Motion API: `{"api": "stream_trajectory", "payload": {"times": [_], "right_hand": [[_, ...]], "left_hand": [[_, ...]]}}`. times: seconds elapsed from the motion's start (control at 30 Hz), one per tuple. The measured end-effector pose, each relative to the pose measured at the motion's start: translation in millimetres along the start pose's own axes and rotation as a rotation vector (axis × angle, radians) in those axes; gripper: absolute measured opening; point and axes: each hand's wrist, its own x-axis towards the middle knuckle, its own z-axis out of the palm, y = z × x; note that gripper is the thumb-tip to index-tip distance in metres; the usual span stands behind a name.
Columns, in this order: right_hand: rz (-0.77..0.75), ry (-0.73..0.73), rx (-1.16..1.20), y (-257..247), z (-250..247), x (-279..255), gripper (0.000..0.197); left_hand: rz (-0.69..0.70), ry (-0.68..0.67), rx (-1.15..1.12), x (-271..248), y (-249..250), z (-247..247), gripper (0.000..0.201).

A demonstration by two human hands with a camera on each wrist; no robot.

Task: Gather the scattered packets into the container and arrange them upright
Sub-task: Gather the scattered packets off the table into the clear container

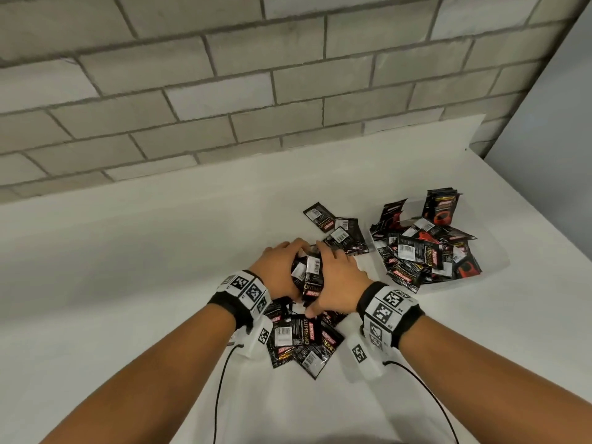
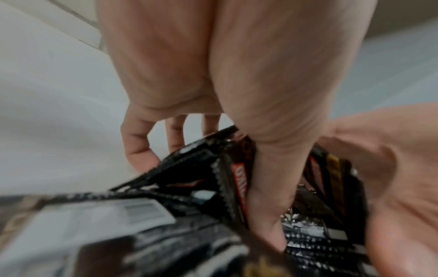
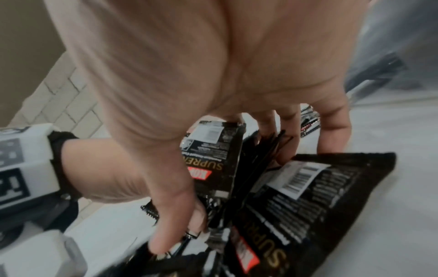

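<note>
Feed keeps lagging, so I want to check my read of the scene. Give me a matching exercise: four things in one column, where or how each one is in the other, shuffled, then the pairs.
Things
1. bundle of packets
2. clear container
3. loose packets nearest the person
4. two packets beyond the hands

States
A. flat on the table, between the wrists
B. right of the hands, packets heaped inside, a few upright at the back
C. squeezed between left hand and right hand
D. flat on the table, left of the container

Pairs: 1-C, 2-B, 3-A, 4-D
</note>
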Motion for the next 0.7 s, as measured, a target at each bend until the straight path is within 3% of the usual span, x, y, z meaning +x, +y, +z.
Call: {"api": "stream_trajectory", "payload": {"times": [0.1, 0.2, 0.33, 0.53, 0.63, 0.7], "right_hand": [[-0.01, -0.002, 0.086, -1.1, -0.8, -2.1, 0.156], [0.015, 0.049, 0.234, -0.6, 0.7, 0.6, 0.151], [0.039, 0.096, 0.332, 1.7, -1.7, -2.2, 0.11], [0.103, 0.063, 0.217, 0.0, -5.3, -6.3, 0.081], [0.1, 0.03, 0.164, -2.6, -11.0, -6.3, 0.053], [0.067, 0.057, 0.162, -4.3, -16.4, -8.6, 0.048]], "left_hand": [[-0.048, -0.007, -0.007, -4.0, 3.4, 0.0, 0.106], [-0.068, -0.001, -0.03, -5.4, 2.7, -3.7, 0.086], [-0.056, 0.012, -0.116, -11.5, -3.7, -13.1, 0.068], [-0.071, 0.189, -0.336, -30.7, -12.6, -37.2, 0.034], [-0.07, 0.275, -0.455, -42.5, -11.9, -47.4, 0.029], [-0.066, 0.33, -0.523, -49.2, -10.9, -51.3, 0.027]]}}
